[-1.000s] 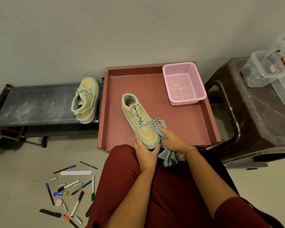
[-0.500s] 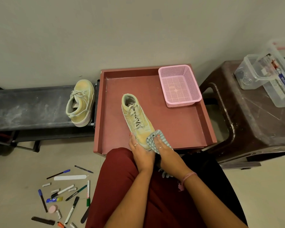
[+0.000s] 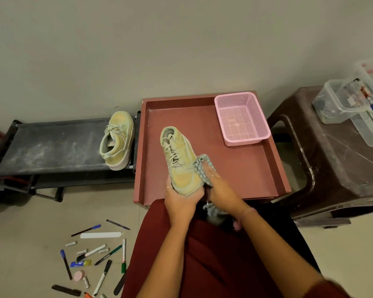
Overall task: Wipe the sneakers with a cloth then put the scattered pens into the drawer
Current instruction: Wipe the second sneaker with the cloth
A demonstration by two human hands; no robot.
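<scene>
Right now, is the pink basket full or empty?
Empty. The pink basket sits upright in the red drawer, and its mesh bottom shows bare.

Both forearms are stretched forward. The left hand (image 3: 182, 198) is cupped around a sneaker (image 3: 181, 162) toe; a cloth (image 3: 199, 168) is gripped by the right hand (image 3: 219, 188).

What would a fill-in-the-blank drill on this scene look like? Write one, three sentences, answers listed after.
1. The right hand presses a checked ____ against the side of the sneaker in the drawer.
2. The left hand grips that sneaker at its ____ end.
3. The pens lie scattered on the ____.

Answers: cloth; toe; floor
</scene>
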